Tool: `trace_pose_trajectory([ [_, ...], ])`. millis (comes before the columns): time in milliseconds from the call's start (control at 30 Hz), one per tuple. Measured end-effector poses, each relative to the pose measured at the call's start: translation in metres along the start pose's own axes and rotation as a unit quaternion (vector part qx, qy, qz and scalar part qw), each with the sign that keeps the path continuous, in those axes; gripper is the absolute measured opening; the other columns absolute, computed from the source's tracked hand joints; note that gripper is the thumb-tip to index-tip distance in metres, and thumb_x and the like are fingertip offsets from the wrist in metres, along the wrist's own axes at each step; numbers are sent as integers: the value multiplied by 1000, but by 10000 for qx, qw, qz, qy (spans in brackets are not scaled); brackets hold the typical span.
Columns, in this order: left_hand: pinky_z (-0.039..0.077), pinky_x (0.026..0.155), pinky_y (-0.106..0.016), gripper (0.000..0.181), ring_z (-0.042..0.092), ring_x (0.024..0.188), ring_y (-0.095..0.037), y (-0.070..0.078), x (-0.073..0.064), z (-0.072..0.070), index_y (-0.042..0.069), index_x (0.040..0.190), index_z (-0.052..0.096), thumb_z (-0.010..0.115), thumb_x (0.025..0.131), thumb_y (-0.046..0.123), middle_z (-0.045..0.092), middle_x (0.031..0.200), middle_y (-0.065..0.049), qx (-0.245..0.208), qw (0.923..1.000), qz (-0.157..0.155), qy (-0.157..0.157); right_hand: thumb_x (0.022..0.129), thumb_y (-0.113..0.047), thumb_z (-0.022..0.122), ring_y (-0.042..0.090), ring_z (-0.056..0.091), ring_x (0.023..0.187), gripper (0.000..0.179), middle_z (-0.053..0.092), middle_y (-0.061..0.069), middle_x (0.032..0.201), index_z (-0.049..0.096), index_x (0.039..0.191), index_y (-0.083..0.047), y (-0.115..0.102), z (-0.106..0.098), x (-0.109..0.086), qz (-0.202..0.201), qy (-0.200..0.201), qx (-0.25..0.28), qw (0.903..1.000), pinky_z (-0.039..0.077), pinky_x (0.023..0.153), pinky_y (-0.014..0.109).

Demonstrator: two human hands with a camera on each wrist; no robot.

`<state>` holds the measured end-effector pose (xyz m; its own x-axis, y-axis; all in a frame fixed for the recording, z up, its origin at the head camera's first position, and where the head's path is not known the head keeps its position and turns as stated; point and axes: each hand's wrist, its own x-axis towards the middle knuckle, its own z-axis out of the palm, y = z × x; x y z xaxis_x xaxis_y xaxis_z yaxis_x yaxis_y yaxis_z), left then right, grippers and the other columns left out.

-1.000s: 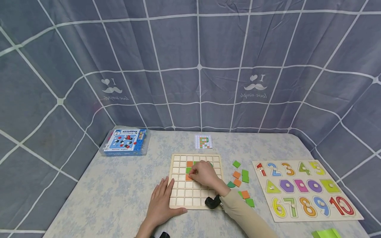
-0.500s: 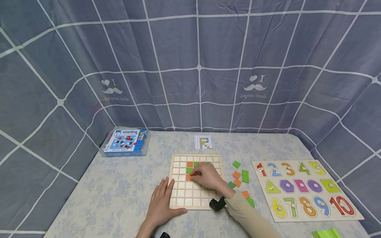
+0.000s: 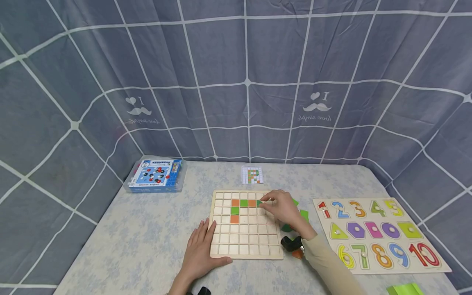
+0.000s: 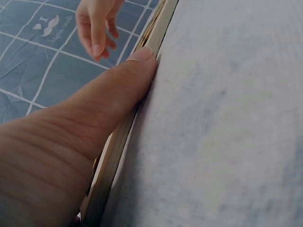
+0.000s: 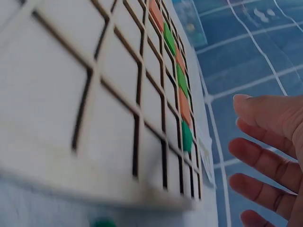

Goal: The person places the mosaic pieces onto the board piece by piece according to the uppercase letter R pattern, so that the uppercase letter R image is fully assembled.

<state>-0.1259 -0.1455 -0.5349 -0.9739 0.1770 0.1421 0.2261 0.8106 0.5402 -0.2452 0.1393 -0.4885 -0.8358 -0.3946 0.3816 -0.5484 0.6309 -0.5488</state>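
A wooden grid board (image 3: 244,239) lies on the table with orange and green tiles in its upper cells. Along one row sit an orange tile (image 3: 235,203), a green tile (image 3: 243,203), a second orange tile (image 3: 252,203) and a dark green rounded tile (image 5: 187,137). Below the row's left end are a green tile (image 3: 234,210) and an orange one (image 3: 234,219). My left hand (image 3: 199,253) rests against the board's left side, its thumb (image 4: 124,80) on the near edge. My right hand (image 3: 284,209) hovers by the rounded tile, its fingers (image 5: 265,158) apart and holding nothing.
Loose tiles, among them a green one (image 3: 304,214), lie right of the board, partly hidden by the right arm. A pattern card (image 3: 253,175) lies behind it. Far right is a number puzzle board (image 3: 326,225); a plastic box (image 3: 153,176) stands back left. A light green object (image 3: 405,289) is front right.
My right hand has moved right from the orange tile at the column's foot to the rounded tile at the row's end, uncovering the row. My left hand stays put.
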Motion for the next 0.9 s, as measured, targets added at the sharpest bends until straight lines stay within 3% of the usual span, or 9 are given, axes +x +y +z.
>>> trace_pose_trajectory([
  [400, 14, 108, -54, 116, 12, 141, -35, -1, 0, 0, 6, 149, 30, 71, 63, 72, 23, 152, -21, 14, 10000, -16, -37, 82, -25, 77, 26, 59, 89, 24, 68, 3, 99, 75, 100, -10, 34, -40, -12, 978, 207, -377, 9943, 48, 71, 42],
  [900, 14, 108, -54, 116, 13, 141, -36, 1, 0, -1, 5, 149, 31, 72, 63, 71, 24, 151, -21, -27, 10000, -49, -42, 80, -26, 78, 31, 57, 93, 29, 66, 9, 104, 74, 102, -7, 56, -49, -24, 1567, 132, -385, 9868, 48, 74, 46],
])
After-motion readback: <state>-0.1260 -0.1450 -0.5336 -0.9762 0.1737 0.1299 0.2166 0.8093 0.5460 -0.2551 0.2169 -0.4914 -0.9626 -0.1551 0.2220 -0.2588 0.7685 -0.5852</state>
